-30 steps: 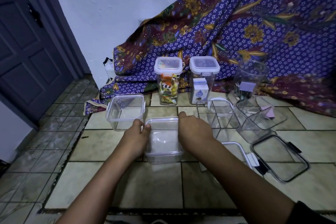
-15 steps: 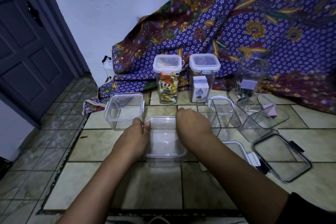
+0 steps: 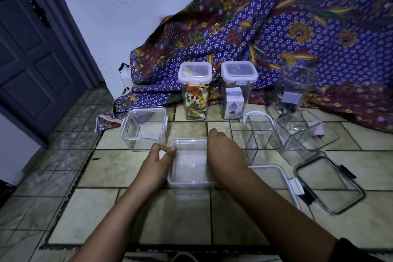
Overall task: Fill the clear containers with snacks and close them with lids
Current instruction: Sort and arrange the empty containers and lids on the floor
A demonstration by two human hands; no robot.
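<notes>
Pretty dim in here. Tiled floor [image 3: 102,208], with a dark door [image 3: 32,74] off to the left of the tub [image 3: 191,166] and a batik cloth [image 3: 297,38] draped down the wall behind it. The tub sits empty on the tiles.

Right behind it are two lidded jars: the snack jar [image 3: 195,95] stuffed with packets, and the carton jar [image 3: 238,93] with one little carton inside. Back-left of the tub there's an empty lidded box [image 3: 143,130]. To its right are an open divided box [image 3: 255,136], a white lid [image 3: 276,176] and a black lid [image 3: 328,185], both lids lying flat.

The left hand [image 3: 158,164] pinches the tub's left edge. The right hand [image 3: 225,155] curls over its right edge, fingertips hidden.
</notes>
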